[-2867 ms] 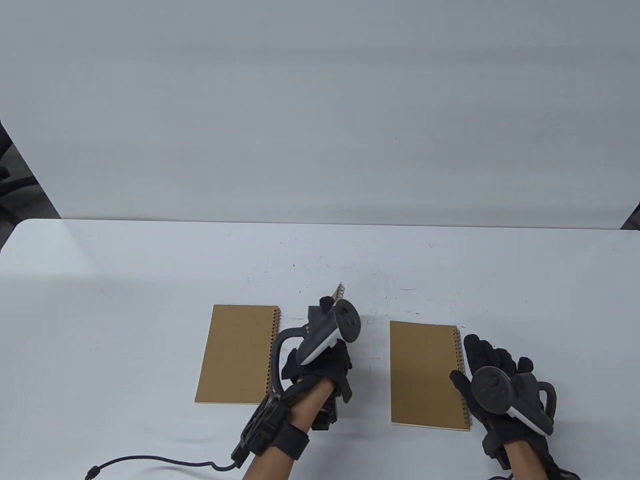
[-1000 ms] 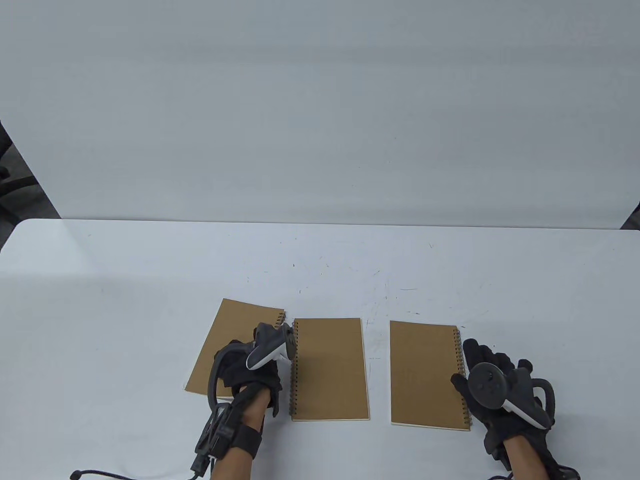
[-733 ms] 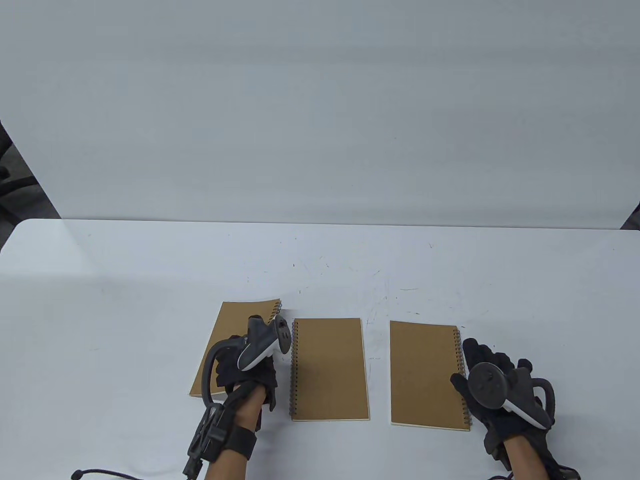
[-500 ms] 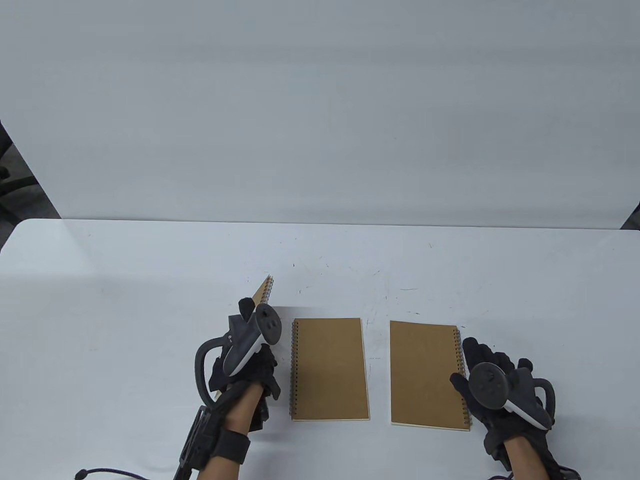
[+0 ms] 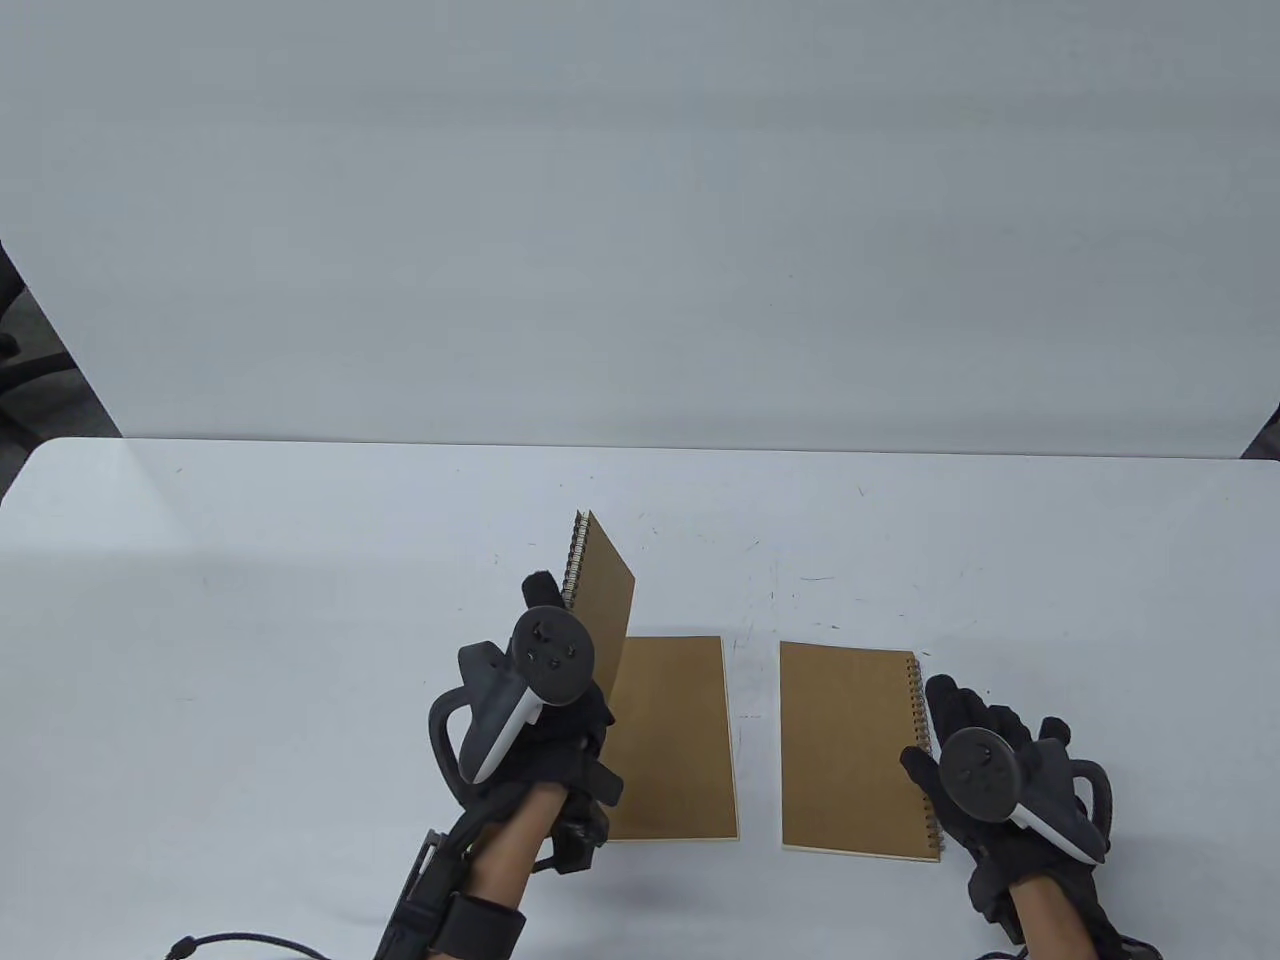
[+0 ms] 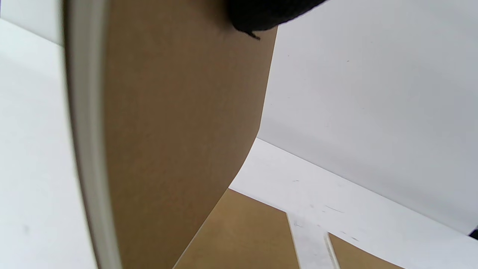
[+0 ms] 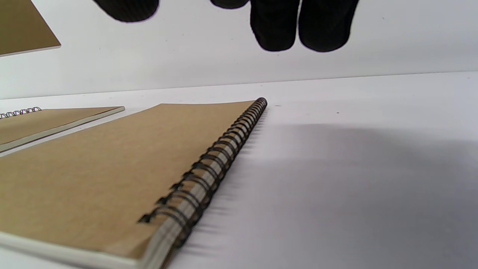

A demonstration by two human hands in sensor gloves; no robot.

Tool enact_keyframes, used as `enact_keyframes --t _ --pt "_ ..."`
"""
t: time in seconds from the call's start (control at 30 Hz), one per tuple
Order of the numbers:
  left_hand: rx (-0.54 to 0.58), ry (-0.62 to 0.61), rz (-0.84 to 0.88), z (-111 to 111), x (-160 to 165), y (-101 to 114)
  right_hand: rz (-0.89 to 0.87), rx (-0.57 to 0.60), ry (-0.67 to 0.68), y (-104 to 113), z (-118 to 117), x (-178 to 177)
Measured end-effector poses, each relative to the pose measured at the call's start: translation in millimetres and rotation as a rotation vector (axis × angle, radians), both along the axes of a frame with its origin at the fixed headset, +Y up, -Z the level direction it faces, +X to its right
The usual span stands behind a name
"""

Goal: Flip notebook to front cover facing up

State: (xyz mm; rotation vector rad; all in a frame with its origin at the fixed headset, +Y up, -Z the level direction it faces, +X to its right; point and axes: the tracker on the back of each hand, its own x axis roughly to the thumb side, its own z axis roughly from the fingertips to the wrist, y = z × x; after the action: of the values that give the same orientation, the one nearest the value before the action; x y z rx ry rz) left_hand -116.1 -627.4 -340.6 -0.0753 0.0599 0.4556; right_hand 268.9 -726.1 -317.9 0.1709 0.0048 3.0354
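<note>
Three brown spiral notebooks. My left hand (image 5: 545, 600) grips the left notebook (image 5: 605, 590) and holds it raised, almost on edge, spiral to the left, over the left side of the middle notebook (image 5: 680, 740). The held cover fills the left wrist view (image 6: 179, 112), with one fingertip (image 6: 261, 15) on it. The middle notebook lies flat. The right notebook (image 5: 850, 750) lies flat with its spiral on the right; it also shows in the right wrist view (image 7: 112, 168). My right hand (image 5: 965, 715) rests open on the table beside that spiral, its fingers (image 7: 276, 26) apart from the notebook.
The white table (image 5: 300, 600) runs wide to the left and back, with a white wall panel behind it. A black cable (image 5: 240, 940) lies at the front edge by my left forearm.
My left hand has lifted the left notebook off the table, swung it up on edge and moved it right over the middle notebook. My right hand has not moved.
</note>
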Motion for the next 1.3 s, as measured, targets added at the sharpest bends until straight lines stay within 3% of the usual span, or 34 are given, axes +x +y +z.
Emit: enact_keyframes --t 0.2,0.4,0.5,0.67,0.77,0.97,1.2,1.3 --pt "-0.061 -0.017 0.262 -4.5 10.3 -36.4 -0.002 -0.005 0.006 -0.8 0.1 -0.2" --pt "-0.161 0.008 0.524 -9.0 10.9 -87.0 0.002 -0.013 0.011 -1.8 0.3 -0.8" --pt "-0.182 0.064 0.584 -8.7 7.8 -105.9 0.004 -0.017 0.011 -2.0 0.5 -1.0" --pt "-0.260 0.041 0.579 -14.4 0.6 -124.6 0.008 -0.025 0.009 -2.7 0.6 -1.1" --pt "-0.286 0.014 0.463 -18.1 0.7 -125.7 0.012 -0.034 0.009 -3.1 1.0 -1.2" --pt "-0.289 -0.052 -0.220 -26.8 18.7 -115.1 0.017 -0.065 0.005 -5.9 0.2 -1.2" --pt "-0.403 -0.040 -0.444 -29.0 34.5 -123.7 0.046 -0.116 -0.009 -10.8 -0.8 -1.6" --pt "-0.350 -0.033 -0.414 -27.4 32.7 -121.1 0.071 -0.147 -0.014 -13.8 -1.6 -3.0"
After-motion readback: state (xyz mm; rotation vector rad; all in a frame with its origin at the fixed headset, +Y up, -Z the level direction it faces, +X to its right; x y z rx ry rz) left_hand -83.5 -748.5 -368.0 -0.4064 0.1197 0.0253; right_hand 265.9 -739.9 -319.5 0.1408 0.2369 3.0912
